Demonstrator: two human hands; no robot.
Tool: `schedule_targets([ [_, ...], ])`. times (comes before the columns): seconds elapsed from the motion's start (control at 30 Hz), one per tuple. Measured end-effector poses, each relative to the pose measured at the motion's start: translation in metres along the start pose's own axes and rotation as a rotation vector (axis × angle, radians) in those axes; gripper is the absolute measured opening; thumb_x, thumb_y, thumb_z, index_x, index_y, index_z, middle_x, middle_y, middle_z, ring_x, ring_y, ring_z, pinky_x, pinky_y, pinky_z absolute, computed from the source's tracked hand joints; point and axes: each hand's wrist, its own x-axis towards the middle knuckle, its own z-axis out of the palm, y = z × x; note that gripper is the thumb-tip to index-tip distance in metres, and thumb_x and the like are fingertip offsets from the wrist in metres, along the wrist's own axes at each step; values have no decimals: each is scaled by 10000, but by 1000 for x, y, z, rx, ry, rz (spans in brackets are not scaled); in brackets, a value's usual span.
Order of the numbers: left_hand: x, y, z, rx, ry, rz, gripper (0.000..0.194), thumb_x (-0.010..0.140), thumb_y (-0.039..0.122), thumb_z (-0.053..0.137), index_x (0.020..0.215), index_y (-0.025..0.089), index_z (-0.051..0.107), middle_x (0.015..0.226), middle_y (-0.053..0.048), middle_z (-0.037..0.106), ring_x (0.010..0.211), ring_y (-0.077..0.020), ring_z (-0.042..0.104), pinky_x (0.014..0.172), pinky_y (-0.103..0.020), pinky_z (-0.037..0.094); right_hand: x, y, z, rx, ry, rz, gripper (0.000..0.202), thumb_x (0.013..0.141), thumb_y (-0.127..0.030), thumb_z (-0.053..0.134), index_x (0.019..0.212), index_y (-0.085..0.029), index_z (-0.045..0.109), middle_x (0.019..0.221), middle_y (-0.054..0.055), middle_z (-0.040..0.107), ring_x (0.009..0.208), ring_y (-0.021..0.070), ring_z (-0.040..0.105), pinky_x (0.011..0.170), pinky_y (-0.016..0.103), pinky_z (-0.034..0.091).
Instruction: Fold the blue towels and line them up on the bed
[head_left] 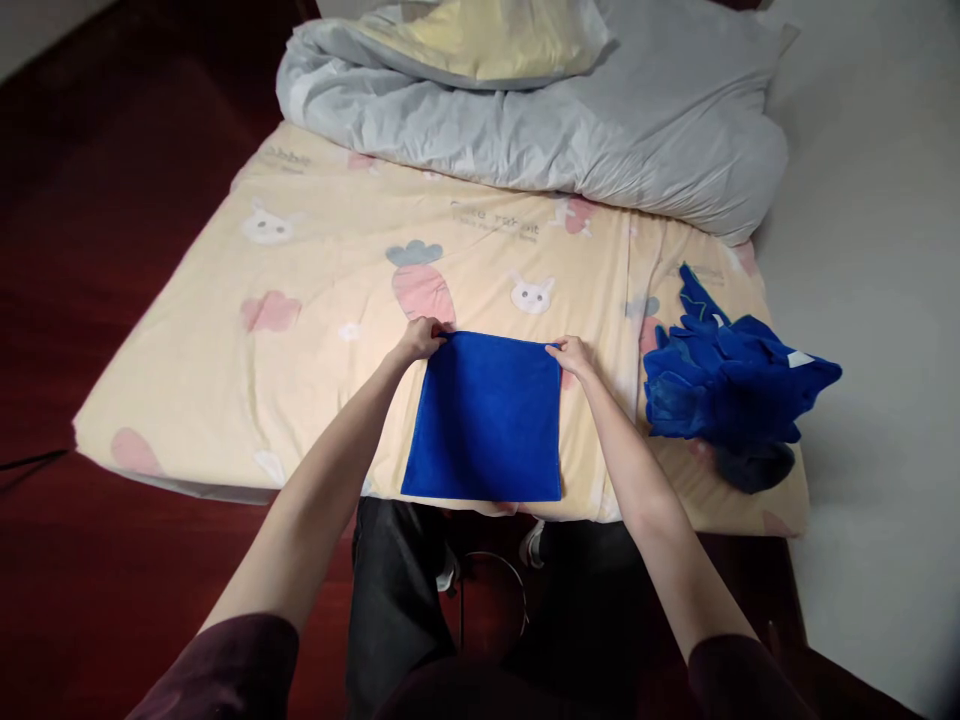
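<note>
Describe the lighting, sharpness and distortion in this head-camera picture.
Head view: soft, even light on the bed, no glare; the floor falls dark; the blue cloth and both hands, left and right, are sharp; wide-angle bending shows at the edges.

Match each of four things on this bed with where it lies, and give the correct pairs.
Things:
1. flat blue cloth
2. heap of blue cloths
3. grey duvet
4. left hand

Places:
A. bunched at the bed's far end
B. at the cloth's far-left corner
C. spread at the near edge, between both hands
D. piled near the bed's right edge

Pairs: 1-C, 2-D, 3-A, 4-B
</note>
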Motion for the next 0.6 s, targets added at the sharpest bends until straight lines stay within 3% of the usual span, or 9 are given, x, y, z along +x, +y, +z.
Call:
schedule_targets([
  [0.07,5,1,-6,36,-48,-4,159,742,198,709,891,168,752,800,-63,714,901,-269,674,846,-341,531,5,-3,-6,-45,-42,13,176,819,-313,786,754,-194,674,683,3,656,758,200,656,752,283,517],
  [0.13,5,10,-9,60,22,-27,179,789,198,671,941,146,751,923,-119,735,980,-302,675,893,-385,531,3,-10,-6,-112,33,6,163,853,-320,752,776,-191,689,742,43,680,824,227,651,793,307,515],
  [0.23,-14,35,4,72,317,-59,352,918,215,516,1198,93,691,1269,-231,662,1226,-370,598,1035,-514,476,-25,-27,12,-215,317,-103,234,969,-310,586,1072,-149,720,1169,183,704,1156,308,595,1000,435,468],
  [0.3,-36,50,22,69,413,47,469,981,258,428,1399,100,573,1488,-230,533,1415,-375,461,1152,-570,373,-53,-35,31,-262,392,-265,393,1030,-321,465,1335,-136,631,1478,213,550,1376,342,459,1125,531,372],
  [0.37,-57,54,40,60,304,241,548,1005,342,424,1513,142,473,1620,-174,413,1530,-339,323,1245,-552,257,-76,-34,48,-270,239,-488,492,1055,-378,415,1496,-185,518,1615,143,432,1498,312,344,1214,533,287],
  [0.43,-68,48,52,40,183,332,607,1010,410,421,1564,160,416,1672,-138,346,1578,-305,236,1291,-518,170,-82,-25,54,-235,71,-601,549,1058,-430,395,1565,-227,447,1657,73,389,1560,267,264,1278,494,213],
  [0.53,-64,36,53,1,183,237,668,1024,434,370,1614,126,321,1692,-150,298,1604,-285,156,1309,-525,83,-63,-14,47,-172,110,-420,600,1067,-429,324,1611,-179,369,1693,81,320,1600,260,177,1315,527,93],
  [0.6,-59,41,49,-16,230,154,696,1025,417,356,1631,90,261,1702,-168,262,1614,-287,100,1310,-543,35,-54,-19,44,-170,173,-321,617,1067,-405,317,1615,-123,344,1706,121,274,1611,288,126,1305,589,31],
])
